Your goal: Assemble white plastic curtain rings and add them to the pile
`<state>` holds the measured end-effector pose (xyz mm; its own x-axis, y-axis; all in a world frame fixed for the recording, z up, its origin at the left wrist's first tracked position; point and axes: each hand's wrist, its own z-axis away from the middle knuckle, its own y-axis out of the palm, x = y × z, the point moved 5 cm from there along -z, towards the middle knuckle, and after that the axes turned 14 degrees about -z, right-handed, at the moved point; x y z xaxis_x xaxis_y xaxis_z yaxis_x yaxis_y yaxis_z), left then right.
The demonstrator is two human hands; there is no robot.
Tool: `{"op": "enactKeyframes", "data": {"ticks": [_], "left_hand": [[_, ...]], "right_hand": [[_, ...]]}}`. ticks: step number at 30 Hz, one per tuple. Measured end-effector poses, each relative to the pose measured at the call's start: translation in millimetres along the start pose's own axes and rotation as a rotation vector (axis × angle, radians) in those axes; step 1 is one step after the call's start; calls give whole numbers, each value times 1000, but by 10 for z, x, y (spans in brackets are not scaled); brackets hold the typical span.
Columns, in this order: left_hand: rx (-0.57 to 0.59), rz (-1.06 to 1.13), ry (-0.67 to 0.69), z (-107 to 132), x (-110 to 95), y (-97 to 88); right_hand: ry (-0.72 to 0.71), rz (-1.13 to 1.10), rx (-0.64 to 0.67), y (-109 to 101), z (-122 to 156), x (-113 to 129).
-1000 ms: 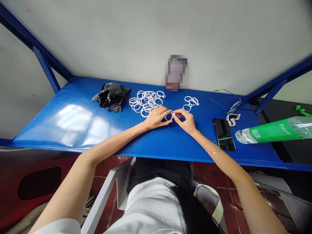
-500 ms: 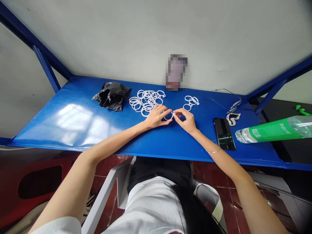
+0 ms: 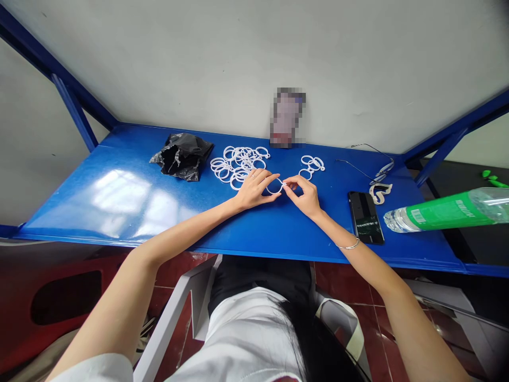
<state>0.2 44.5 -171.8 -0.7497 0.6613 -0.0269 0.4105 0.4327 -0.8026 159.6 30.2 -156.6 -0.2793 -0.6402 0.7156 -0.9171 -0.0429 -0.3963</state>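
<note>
Head view, risk 1: white ring (image 3: 274,193) could flick out of the fingers, if the right pinch loosens or twists while the left fingers push on the rim.
Risk 2: thin plastic-looking rim may bend or crack, my guess, if both hands force it at once.
Risk 3: left hand (image 3: 254,190) sits just beside the ring heap (image 3: 242,159); a knuckle nudge could scatter the heap or mix this ring into it.
Risk 4: glossy bench (image 3: 246,233) looks slippery; a dropped ring could slide toward the small ring group (image 3: 314,163) past the right hand (image 3: 304,195).
Left grip: thumb and forefinger parted about as wide as the ring, tips at opposite sides of its rim, holding it across; how hard, cannot tell.
Right grip: thumb and forefinger pinched together on the ring's right edge, at a small tab; tab detail too small to read.
Ring position: between the two hands, in front of the wearer; touching bench or raised, cannot tell.
Nearby: black bag (image 3: 186,154) left of the heap; dark phone (image 3: 366,218) right, well apart from the right fingers.
</note>
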Motion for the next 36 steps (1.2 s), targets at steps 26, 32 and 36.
{"op": "enactKeyframes", "data": {"ticks": [26,32,36], "left_hand": [[-152,-3,69,17,-26,-47],[-173,-10,86,23,-33,-64],[-173,0,85,26,-25,-59]], "right_hand": [[-115,32,-27,-8,21,5],[-135,32,-42,-14,25,19],[-146,31,-57,-23,25,35]]}}
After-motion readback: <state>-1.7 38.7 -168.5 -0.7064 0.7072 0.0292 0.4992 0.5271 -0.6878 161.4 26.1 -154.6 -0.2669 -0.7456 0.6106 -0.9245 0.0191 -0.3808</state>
